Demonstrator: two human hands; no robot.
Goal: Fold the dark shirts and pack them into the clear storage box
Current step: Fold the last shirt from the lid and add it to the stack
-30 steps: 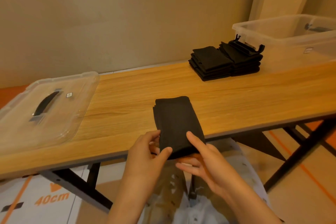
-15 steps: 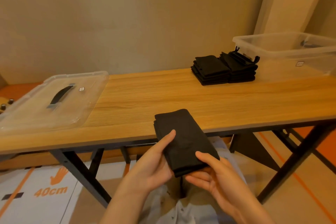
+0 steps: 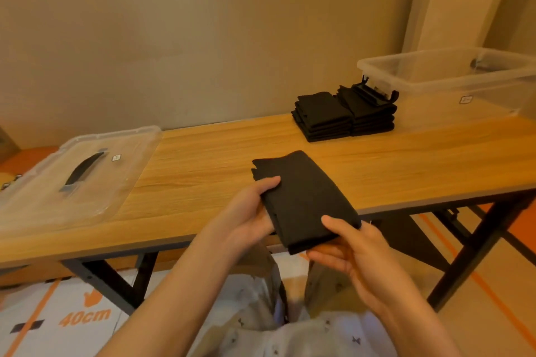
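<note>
Fingers (image 3: 323, 255) of left hand (image 3: 246, 219) and right hand (image 3: 352, 252) pinch folded shirt (image 3: 301, 197); floor sheet (image 3: 34, 301) reads "40cm".

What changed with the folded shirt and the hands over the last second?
The folded shirt, which lay on the table, has been drawn toward the person, its near end now past the table edge. The left hand moved up to grip its left side; the right hand grips the near corner. The two stacks of shirts, the clear box and the lid stayed put.
</note>
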